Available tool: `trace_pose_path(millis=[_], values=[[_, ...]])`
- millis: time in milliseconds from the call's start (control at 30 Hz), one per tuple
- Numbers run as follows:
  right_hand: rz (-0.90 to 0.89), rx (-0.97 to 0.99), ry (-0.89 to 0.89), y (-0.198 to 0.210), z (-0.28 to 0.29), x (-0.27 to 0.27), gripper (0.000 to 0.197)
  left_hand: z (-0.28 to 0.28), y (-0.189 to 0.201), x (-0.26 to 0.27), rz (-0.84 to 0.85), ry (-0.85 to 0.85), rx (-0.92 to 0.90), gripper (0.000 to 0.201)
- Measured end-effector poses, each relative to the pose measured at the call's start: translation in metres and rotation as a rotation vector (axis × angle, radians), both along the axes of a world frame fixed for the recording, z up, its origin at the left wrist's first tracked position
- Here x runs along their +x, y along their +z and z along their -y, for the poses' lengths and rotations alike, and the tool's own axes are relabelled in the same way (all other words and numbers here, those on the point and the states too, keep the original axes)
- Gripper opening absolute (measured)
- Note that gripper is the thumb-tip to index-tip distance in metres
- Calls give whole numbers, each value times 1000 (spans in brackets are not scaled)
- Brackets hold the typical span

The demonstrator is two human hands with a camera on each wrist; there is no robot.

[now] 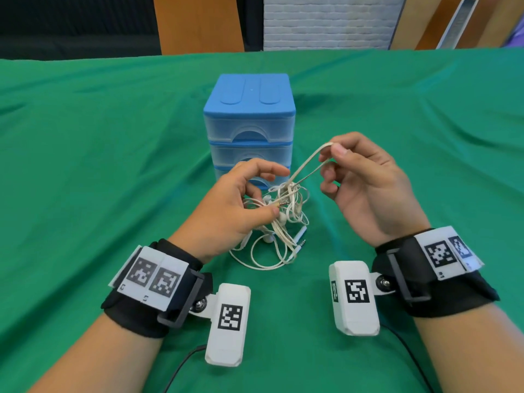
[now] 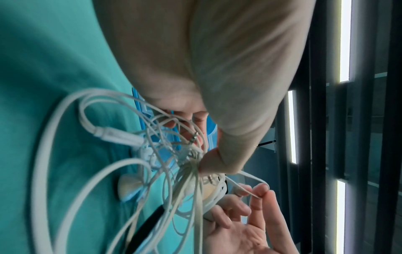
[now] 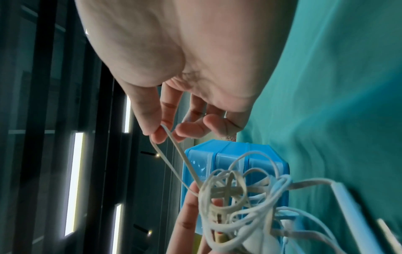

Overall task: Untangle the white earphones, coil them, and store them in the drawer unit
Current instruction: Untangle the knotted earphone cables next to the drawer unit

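A tangled bundle of white earphones (image 1: 280, 219) hangs just above the green cloth, in front of the blue drawer unit (image 1: 249, 120). My left hand (image 1: 241, 205) grips the knot of cords (image 2: 191, 165) between thumb and curled fingers. My right hand (image 1: 354, 177) pinches a flat loop of cable (image 1: 317, 157) between thumb and forefinger and holds it up and to the right, taut from the knot (image 3: 219, 187). The loop (image 3: 165, 135) shows at my right fingertips in the right wrist view. Earbuds (image 2: 128, 185) and an inline remote (image 2: 121, 135) dangle loose. All three drawers look closed.
A green cloth (image 1: 99, 165) covers the table (image 1: 425, 137). Black cables (image 1: 181, 367) run from the wrist cameras near the front edge. Wooden panels (image 1: 198, 24) and a white brick wall (image 1: 326, 21) stand behind the table.
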State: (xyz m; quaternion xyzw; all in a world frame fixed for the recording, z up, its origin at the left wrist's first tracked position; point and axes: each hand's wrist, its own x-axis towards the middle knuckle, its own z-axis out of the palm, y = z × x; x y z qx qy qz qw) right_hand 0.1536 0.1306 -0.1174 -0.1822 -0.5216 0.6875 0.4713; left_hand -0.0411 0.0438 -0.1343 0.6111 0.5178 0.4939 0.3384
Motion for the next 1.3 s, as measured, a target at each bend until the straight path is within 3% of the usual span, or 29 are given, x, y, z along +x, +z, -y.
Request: trace_pose_path(millis=[100, 267, 467, 533, 600, 700, 833, 933, 1033, 1233, 1300], values=[[-35, -23, -16, -1, -2, 1, 16, 0, 1, 1, 9, 22, 0, 50], [-216, -120, -13, 0, -5, 3, 12, 1, -1, 2, 4, 38, -27, 43], [-224, -242, -52, 0, -8, 9, 19, -2, -4, 1, 3, 95, -30, 21], [-159, -196, -122, 0, -9, 6, 25, -3, -5, 1, -11, 138, -6, 13], [4, -32, -268, -2, -9, 1, 29, -3, -5, -1, 8, 168, 11, 9], [183, 230, -398, -3, -5, -6, 11, -3, -4, -3, 41, 188, 26, 9], [243, 468, -279, -2, 0, -5, 14, -2, -3, 0, 39, 193, 51, 9], [509, 615, -138, -3, 4, -6, 12, -1, -1, 3, 50, 191, 81, 8], [658, 640, -148, -11, 0, -9, 12, -1, 0, 3, 93, 195, 89, 7], [589, 545, -136, -16, -5, -12, 7, -1, 1, 3, 189, 202, 100, 5], [552, 488, -138, -16, -7, -12, 6, -2, 1, 0, 247, 227, 92, 17]])
